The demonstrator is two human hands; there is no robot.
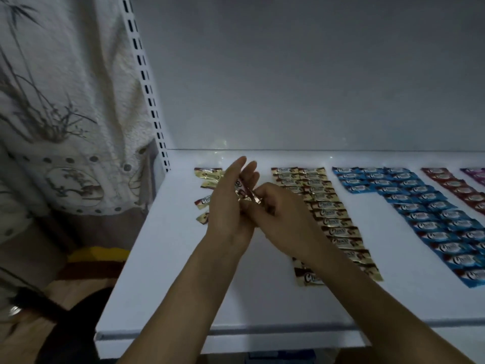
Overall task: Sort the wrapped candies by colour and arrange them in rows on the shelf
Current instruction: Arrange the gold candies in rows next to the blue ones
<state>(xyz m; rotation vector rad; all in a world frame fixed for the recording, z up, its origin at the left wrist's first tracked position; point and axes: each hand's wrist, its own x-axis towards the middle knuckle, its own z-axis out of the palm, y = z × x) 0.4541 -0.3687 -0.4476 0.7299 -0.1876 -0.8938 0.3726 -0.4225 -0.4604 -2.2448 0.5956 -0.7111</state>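
Wrapped candies lie in colour columns on the white shelf (168,271). Gold candies (331,214) form two columns in the middle, blue candies (430,214) lie to their right, red candies (462,190) further right, and purple candies (476,176) at the far right edge. A few loose gold candies (207,174) sit at the left, partly hidden by my left hand (231,203). That hand stands upright and holds a small stack of gold candies (240,189) against its palm. My right hand (273,203) pinches a gold candy (253,197) at that stack.
A slotted white upright (147,82) runs along the shelf's left side, with a patterned curtain (60,114) beyond it. The grey back wall (315,74) closes the shelf behind. The shelf's front lip (236,334) is near my forearms.
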